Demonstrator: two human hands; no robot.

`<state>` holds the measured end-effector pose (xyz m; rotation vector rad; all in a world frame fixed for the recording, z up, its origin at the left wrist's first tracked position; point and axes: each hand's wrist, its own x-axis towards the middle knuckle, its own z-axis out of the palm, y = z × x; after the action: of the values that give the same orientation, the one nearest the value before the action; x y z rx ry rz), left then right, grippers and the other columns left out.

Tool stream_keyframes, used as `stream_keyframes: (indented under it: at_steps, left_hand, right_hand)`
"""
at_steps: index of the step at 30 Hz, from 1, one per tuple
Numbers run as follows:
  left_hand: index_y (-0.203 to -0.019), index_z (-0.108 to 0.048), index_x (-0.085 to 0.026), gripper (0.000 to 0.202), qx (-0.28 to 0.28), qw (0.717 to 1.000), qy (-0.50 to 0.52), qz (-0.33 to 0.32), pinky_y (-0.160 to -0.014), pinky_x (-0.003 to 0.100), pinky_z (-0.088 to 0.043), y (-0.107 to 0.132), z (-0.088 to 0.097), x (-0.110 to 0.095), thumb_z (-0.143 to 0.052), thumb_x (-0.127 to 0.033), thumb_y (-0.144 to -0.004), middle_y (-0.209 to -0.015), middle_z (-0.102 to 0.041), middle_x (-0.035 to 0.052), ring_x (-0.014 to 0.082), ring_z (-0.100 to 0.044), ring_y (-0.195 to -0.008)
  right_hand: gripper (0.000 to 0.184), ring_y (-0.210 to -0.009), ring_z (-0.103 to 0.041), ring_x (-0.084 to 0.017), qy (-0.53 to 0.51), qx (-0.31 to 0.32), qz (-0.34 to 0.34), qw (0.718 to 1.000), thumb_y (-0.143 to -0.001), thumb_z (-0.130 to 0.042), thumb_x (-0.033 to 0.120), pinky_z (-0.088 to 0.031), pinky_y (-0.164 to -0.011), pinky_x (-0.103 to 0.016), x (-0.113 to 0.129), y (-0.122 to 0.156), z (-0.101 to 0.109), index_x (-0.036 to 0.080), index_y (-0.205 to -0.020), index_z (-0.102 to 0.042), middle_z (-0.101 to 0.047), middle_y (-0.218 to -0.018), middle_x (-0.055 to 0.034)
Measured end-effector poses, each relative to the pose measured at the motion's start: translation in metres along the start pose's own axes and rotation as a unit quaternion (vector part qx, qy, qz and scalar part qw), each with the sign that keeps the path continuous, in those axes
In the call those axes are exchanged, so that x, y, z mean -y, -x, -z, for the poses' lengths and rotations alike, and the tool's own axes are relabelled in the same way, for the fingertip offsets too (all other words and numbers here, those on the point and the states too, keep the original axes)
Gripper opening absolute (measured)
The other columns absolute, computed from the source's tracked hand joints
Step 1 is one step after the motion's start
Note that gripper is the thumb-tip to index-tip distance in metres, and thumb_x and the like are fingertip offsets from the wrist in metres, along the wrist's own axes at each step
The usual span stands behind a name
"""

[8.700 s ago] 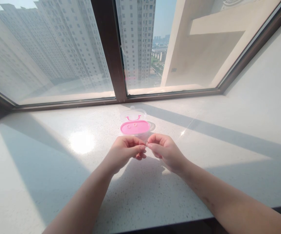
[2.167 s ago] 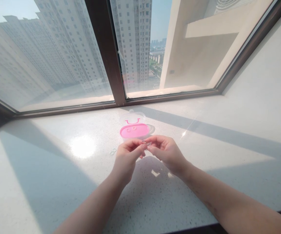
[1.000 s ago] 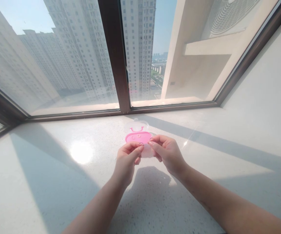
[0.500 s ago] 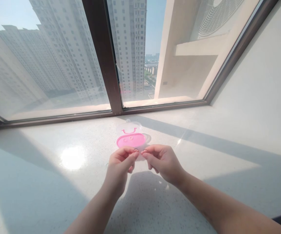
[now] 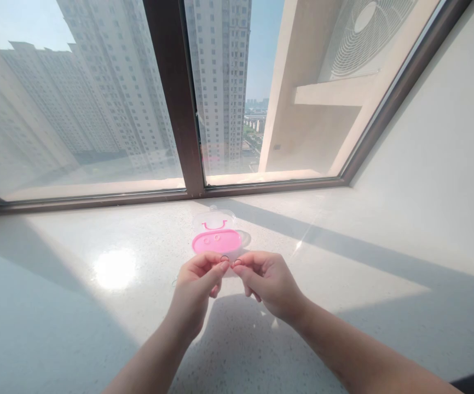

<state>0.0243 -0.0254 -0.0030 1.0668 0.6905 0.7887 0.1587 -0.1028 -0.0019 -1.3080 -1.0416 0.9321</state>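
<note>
My left hand [image 5: 198, 284] is closed, thumb and forefinger pinching a small thin dark ring [image 5: 224, 258]. Another small thin ring [image 5: 237, 262] is pinched the same way between the fingertips of my right hand [image 5: 272, 279]. The two hands are almost touching, and the rings' lower parts are hidden by the fingertips. Just beyond them stands a pink oval box [image 5: 231, 241] with its clear lid [image 5: 216, 217] tipped back. Inside the box lie two small pale rings [image 5: 217, 238]. A pink curved handle [image 5: 214, 227] shows against the lid.
The speckled white windowsill [image 5: 302, 345] carries everything. A faint green loop [image 5: 174, 283] lies left of my left hand. Behind the box runs the brown window frame [image 5: 194, 164], and a white wall [image 5: 438, 180] rises on the right.
The view has shifted slightly, so the window and hands sit a little lower in the picture. Both hands keep the same pinch on the rings, with no clear movement against the box.
</note>
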Motion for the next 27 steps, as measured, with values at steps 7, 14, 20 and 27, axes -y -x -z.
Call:
stream_keyframes:
  at_steps: [7,14,20,27]
  left_hand:
    - [-0.070,-0.065,-0.015,0.017,-0.004,1.000,0.005,-0.004,-0.044,0.018,-0.022,0.0004,0.0005,0.0001,-0.077,-0.026,-0.066,-0.053,-0.050,-0.0049,0.0041,-0.036,-0.044]
    - [-0.071,-0.065,-0.015,0.017,-0.002,1.000,0.007,-0.006,-0.043,0.018,-0.022,-0.0016,0.0016,0.0028,-0.077,-0.027,-0.067,-0.058,-0.053,-0.0034,0.0038,-0.035,-0.045]
    - [-0.071,-0.065,-0.014,0.017,0.004,1.000,0.008,-0.001,-0.043,0.018,-0.021,-0.0021,0.0022,0.0037,-0.077,-0.026,-0.068,-0.055,-0.050,-0.0044,0.0033,-0.035,-0.044]
    - [-0.072,-0.064,-0.015,0.016,0.007,1.000,0.004,0.001,-0.044,0.017,-0.021,-0.0023,0.0028,0.0045,-0.076,-0.026,-0.070,-0.056,-0.049,-0.0049,0.0027,-0.035,-0.045]
  right_hand:
    - [0.019,-0.036,-0.040,-0.006,-0.007,-0.006,-0.009,1.000,-0.081,-0.063,0.032,-0.030,-0.035,-0.018,-0.0037,-0.0014,0.0015,0.014,-0.078,-0.068,-0.053,-0.046,0.0038]
    - [0.020,-0.035,-0.040,-0.007,-0.003,-0.015,-0.010,1.000,-0.081,-0.064,0.034,-0.029,-0.035,-0.018,-0.0042,-0.0024,0.0045,0.015,-0.078,-0.068,-0.054,-0.045,0.0039]
    - [0.021,-0.036,-0.040,-0.006,0.001,-0.017,-0.024,1.000,-0.080,-0.064,0.034,-0.029,-0.036,-0.018,0.0029,-0.0029,0.0044,0.014,-0.078,-0.067,-0.054,-0.046,0.0035]
    - [0.020,-0.036,-0.039,-0.006,-0.003,-0.018,-0.016,1.000,-0.081,-0.063,0.033,-0.028,-0.036,-0.018,0.0014,-0.0026,0.0042,0.014,-0.078,-0.067,-0.054,-0.046,0.0037]
